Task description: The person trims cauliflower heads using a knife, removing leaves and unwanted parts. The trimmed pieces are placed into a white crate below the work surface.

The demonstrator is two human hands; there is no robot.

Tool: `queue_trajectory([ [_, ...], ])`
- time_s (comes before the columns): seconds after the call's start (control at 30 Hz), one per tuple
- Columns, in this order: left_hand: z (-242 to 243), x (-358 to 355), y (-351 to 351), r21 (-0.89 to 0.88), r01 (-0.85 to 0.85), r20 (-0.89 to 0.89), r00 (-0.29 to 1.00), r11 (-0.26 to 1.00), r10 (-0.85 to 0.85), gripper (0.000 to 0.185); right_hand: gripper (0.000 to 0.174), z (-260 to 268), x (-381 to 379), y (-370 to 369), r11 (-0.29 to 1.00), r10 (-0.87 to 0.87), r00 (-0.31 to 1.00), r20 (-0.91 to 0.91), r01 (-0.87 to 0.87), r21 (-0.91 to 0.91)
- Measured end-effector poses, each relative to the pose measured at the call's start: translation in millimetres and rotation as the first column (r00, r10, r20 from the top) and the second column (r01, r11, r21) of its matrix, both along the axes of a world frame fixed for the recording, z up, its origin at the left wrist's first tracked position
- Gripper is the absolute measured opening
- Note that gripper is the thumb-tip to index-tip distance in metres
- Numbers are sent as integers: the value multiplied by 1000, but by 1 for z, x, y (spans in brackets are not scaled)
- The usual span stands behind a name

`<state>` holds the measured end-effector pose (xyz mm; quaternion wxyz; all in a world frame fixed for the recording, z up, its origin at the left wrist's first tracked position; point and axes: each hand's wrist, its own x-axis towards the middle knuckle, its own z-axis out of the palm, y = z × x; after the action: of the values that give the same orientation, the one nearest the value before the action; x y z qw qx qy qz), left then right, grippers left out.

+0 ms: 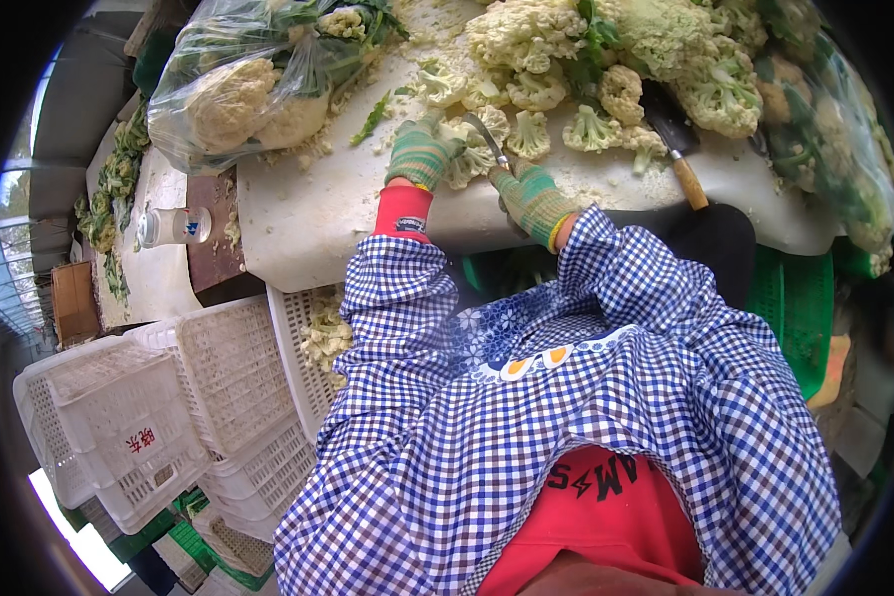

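Observation:
My left hand [420, 155], in a green-and-tan striped knit glove, grips a cauliflower piece [471, 160] at the table's near side; its fingertips are partly hidden. In my right hand [534, 201], gloved alike, is a small knife with a curved metal blade [484, 135]. The blade arches over the cauliflower piece toward my left hand; whether it touches is unclear. Cut florets [529, 135] lie just beyond my right hand. Behind them rises a pile of larger cauliflower heads [529, 33].
A clear plastic bag of cauliflower [231, 104] sits at left, another bag [827, 127] at right. A broad knife with a wooden handle [688, 180] lies near the front edge of the white-covered table [305, 223]. White plastic crates [231, 372] and a jar [175, 226] stand left.

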<state>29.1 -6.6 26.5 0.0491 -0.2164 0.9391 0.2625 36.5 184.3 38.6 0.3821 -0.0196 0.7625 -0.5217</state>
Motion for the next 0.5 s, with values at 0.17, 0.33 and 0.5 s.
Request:
queue_trajectory([
  [0.17,-7,0,4,-83,-19,-8,1000,996,18,60,44,-11,9,-21,988,24,998,-55,-15,155],
  [0.33,1,-2,11,-80,55,15,998,995,-54,63,47,-26,-6,-29,963,213,976,-50,-202,176],
  [0.5,5,3,10,-60,48,18,999,997,-47,68,39,-2,-35,-7,916,350,935,-48,-331,227],
])
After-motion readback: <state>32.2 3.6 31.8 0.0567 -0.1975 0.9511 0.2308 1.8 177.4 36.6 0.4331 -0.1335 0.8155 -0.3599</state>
